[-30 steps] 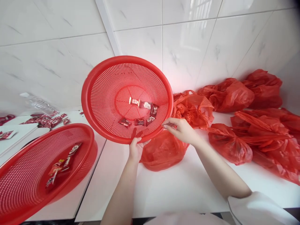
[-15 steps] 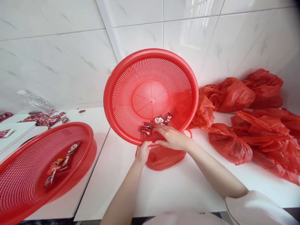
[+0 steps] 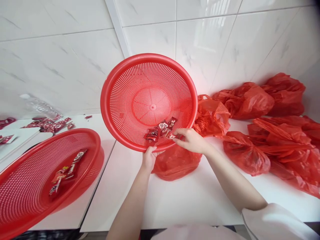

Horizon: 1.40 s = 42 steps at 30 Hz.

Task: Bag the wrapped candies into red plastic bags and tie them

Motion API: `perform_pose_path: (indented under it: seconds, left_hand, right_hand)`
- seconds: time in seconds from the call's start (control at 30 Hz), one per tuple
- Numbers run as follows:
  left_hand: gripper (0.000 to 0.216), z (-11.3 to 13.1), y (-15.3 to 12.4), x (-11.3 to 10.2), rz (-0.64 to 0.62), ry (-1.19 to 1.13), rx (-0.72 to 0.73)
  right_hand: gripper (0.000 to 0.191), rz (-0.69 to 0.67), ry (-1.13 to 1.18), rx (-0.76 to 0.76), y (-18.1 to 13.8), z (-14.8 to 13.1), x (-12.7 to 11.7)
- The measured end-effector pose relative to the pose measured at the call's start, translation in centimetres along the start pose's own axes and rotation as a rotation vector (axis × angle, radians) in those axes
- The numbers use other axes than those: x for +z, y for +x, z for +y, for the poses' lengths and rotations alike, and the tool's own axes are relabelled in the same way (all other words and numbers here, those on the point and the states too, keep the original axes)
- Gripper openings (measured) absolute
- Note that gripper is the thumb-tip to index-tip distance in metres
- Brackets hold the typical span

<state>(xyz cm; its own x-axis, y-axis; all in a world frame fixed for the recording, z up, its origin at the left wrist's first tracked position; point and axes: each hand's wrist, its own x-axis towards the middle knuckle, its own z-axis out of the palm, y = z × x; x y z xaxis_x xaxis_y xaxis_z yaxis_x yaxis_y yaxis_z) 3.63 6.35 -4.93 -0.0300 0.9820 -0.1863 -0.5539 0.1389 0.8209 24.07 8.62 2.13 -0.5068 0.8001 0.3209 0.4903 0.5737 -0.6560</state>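
My left hand (image 3: 149, 158) grips the lower rim of a round red mesh basket (image 3: 125, 100), which is tilted up toward me above the white counter. Several small red-wrapped candies (image 3: 161, 129) lie piled at the basket's low edge. My right hand (image 3: 192, 140) reaches over the rim from the right, its fingers pinched on one of those candies. Under the basket sits an open red plastic bag (image 3: 175, 163).
A second red mesh basket (image 3: 30, 186) with a few candies (image 3: 66, 173) rests at the lower left. More candies (image 3: 47, 124) and a clear plastic bag (image 3: 40, 107) lie at the far left. Several tied red bags (image 3: 265, 133) crowd the counter's right side against the tiled wall.
The basket has shifted a little left and the candies slid to its lower edge. My right hand drew back from inside the basket to its rim, pinching a candy.
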Motion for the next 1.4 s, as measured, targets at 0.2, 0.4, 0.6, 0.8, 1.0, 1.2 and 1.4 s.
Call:
perform_pose_path:
  seconds: [0.2,0.4,0.6,0.8,1.0,1.2,1.4]
  left_hand:
    - [0.032,0.2,-0.1,0.1,-0.013,0.007,-0.03]
    - [0.033,-0.1,-0.4,0.4,-0.032,0.013,-0.056]
    - [0.027,-1.8,-0.5,0.6,0.047,0.022,0.012]
    - [0.035,-3.2,-1.2,1.0,-0.054,0.005,-0.019]
    - [0.032,-2.2,-1.1,1.4,-0.059,0.004,-0.033]
    - [0.034,-0.9,-1.0,1.3,-0.076,0.022,-0.026]
    - [0.034,-0.7,-0.7,0.8,-0.051,-0.023,-0.042]
  right_hand:
    - [0.007,-0.154,-0.027,-0.126,-0.2,-0.2,-0.9]
    - [0.012,-0.258,-0.095,-0.036,-0.2,-0.4,0.2]
    - [0.033,-0.018,-0.035,-0.075,0.3,-0.2,4.1]
    - [0.028,0.066,-0.024,-0.026,0.7,0.7,6.7]
    - [0.026,0.082,0.624,0.269,1.4,0.8,5.3]
    - [0.034,0.127,0.769,0.212,1.2,-0.2,3.7]
    - [0.029,-0.005,0.599,0.159,0.4,-0.3,2.1]
